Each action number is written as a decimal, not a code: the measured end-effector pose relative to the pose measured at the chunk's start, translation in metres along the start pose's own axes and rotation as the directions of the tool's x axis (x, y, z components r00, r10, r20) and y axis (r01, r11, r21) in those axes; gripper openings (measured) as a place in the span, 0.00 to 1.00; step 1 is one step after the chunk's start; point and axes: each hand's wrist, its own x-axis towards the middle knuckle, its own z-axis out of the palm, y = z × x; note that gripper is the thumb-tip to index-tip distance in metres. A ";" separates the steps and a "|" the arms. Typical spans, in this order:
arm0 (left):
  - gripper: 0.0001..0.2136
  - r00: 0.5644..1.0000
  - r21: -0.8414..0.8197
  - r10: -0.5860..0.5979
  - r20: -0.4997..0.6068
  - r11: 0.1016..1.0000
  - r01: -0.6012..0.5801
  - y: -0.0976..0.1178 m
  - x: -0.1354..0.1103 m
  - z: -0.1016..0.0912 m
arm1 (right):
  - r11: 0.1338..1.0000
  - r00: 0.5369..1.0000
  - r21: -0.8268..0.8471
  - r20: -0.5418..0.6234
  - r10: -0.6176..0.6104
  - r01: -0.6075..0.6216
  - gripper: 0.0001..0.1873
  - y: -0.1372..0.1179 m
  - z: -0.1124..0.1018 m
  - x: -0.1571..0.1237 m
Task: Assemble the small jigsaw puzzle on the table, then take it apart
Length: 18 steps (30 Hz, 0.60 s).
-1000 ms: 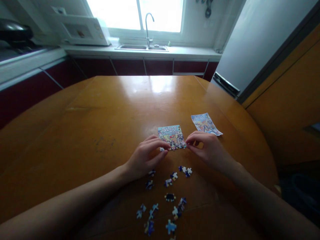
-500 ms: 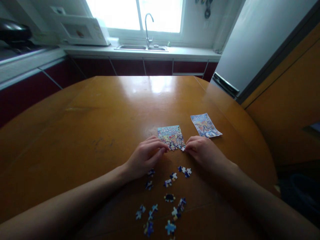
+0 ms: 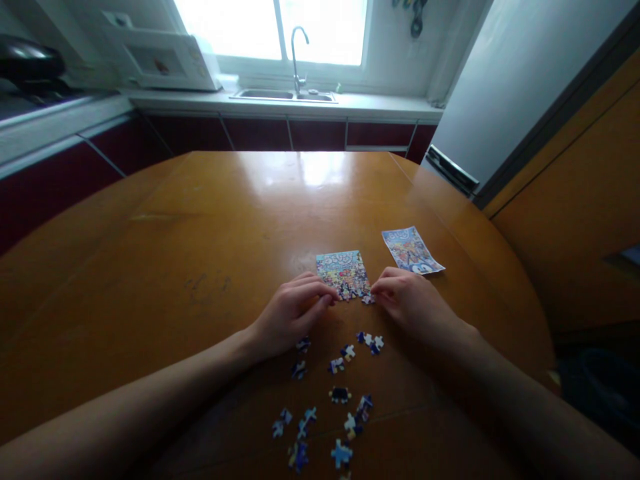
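Observation:
A small, partly built colourful jigsaw (image 3: 343, 273) lies on the round wooden table (image 3: 210, 220). My left hand (image 3: 293, 313) rests curled at its lower left corner, fingertips pressed on the puzzle's edge. My right hand (image 3: 410, 303) sits at the lower right corner, fingers pinched on a small puzzle piece (image 3: 369, 299) against the edge. Several loose pieces (image 3: 340, 395) are scattered between my forearms. A printed picture card (image 3: 411, 249) lies to the right of the jigsaw.
Beyond the table runs a kitchen counter with a sink and tap (image 3: 296, 63) under a bright window, a white appliance (image 3: 165, 60) at the left. A grey fridge (image 3: 500, 87) and a wooden cabinet (image 3: 575, 200) stand at the right.
My right hand has dropped lower and brought its piece down against the jigsaw's lower right corner. My left hand has stayed almost still.

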 end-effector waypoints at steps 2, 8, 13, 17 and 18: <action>0.08 1.000 -0.003 -0.001 0.000 1.000 0.001 0.000 0.000 0.000 | 1.000 1.000 -0.009 0.005 -0.009 0.010 0.12 -0.001 0.000 -0.001; 0.08 1.000 -0.003 -0.029 0.007 1.000 0.029 0.000 -0.001 0.000 | 0.999 0.999 -0.033 0.043 -0.011 0.013 0.16 -0.001 0.003 -0.001; 0.08 0.999 -0.012 -0.029 0.013 0.999 0.030 0.001 0.000 -0.001 | 0.999 0.999 0.006 -0.011 0.050 -0.050 0.17 -0.003 0.000 0.000; 0.08 1.000 -0.012 -0.021 0.006 1.000 0.021 0.001 0.000 0.000 | 0.997 0.997 -0.007 -0.015 0.077 -0.077 0.16 -0.004 -0.001 0.000; 0.08 1.000 -0.012 -0.023 0.007 1.000 0.023 0.001 0.000 0.000 | 0.997 0.997 -0.013 0.000 0.076 -0.076 0.16 -0.005 -0.001 0.000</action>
